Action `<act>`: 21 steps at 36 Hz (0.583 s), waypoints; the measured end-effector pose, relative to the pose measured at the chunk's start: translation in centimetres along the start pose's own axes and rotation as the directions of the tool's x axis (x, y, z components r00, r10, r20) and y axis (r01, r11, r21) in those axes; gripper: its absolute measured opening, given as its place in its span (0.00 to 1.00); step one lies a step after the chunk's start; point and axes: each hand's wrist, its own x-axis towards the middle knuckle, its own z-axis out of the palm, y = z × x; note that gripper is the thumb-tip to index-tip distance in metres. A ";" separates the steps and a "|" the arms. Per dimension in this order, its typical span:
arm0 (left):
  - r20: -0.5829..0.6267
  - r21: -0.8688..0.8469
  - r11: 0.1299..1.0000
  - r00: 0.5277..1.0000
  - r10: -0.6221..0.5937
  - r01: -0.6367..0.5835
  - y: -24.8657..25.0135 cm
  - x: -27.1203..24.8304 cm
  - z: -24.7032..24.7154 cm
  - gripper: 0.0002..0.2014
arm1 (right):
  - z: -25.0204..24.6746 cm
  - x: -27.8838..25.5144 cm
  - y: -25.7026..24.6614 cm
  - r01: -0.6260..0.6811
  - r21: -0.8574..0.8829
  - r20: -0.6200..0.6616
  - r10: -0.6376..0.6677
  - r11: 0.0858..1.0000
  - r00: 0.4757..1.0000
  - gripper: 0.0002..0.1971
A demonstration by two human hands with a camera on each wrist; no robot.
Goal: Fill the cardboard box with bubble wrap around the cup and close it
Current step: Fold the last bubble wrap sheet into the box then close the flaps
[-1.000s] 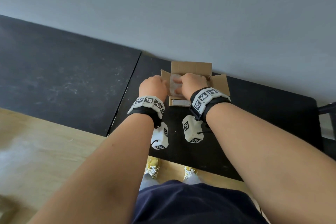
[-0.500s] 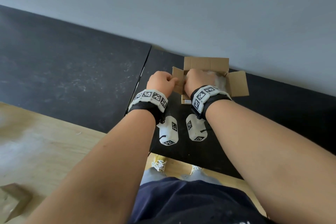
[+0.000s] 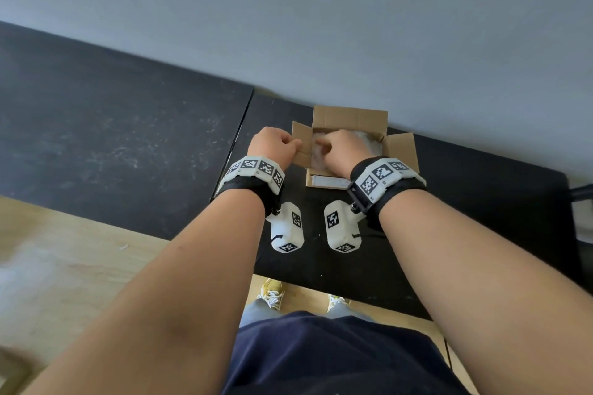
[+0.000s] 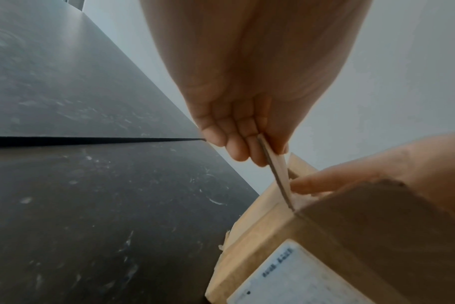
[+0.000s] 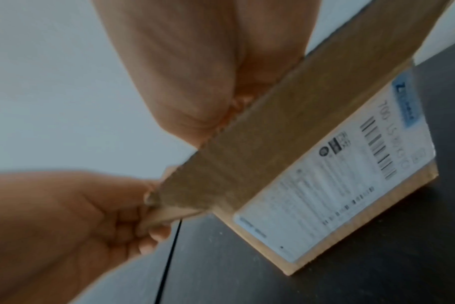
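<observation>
The cardboard box (image 3: 349, 119) stands on the black table with its flaps up. My left hand (image 3: 272, 144) pinches the left flap (image 3: 301, 146) between thumb and fingers (image 4: 243, 144) and holds it upright. My right hand (image 3: 341, 151) reaches down inside the box onto the whitish bubble wrap (image 3: 370, 141). In the left wrist view a straight finger (image 4: 322, 183) of the right hand pushes into the wrap beside the flap (image 4: 278, 170). In the right wrist view the near flap (image 5: 286, 115) hides the right hand's fingers. The cup is hidden under the wrap and the hand.
The box stands close to the grey wall (image 3: 321, 26). A white shipping label (image 5: 351, 174) is on its near side. A second black table (image 3: 112, 138) adjoins on the left across a narrow gap (image 3: 236, 138). Wooden floor (image 3: 64, 266) lies below.
My left hand left the wrap and took hold of the left flap. My right hand stayed in the box, shifting slightly right on the wrap. The head view moved.
</observation>
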 end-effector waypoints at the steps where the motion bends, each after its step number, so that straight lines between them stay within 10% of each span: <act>1: 0.005 0.008 1.000 1.000 0.000 0.000 0.0 0.0 -0.1 0.13 | -0.2 0.1 0.0 -0.032 0.042 -0.004 0.032 0.999 0.999 0.17; 6: 0.027 0.017 1.000 1.000 0.005 -0.005 -0.2 0.1 -0.3 0.12 | -0.1 0.4 0.1 -0.108 0.205 -0.013 0.113 0.973 0.994 0.17; 21: 0.094 -0.072 0.997 0.996 0.002 0.005 -1.1 1.1 -0.7 0.17 | 0.4 1.6 -1.2 -0.099 -0.024 0.011 0.099 0.995 0.995 0.03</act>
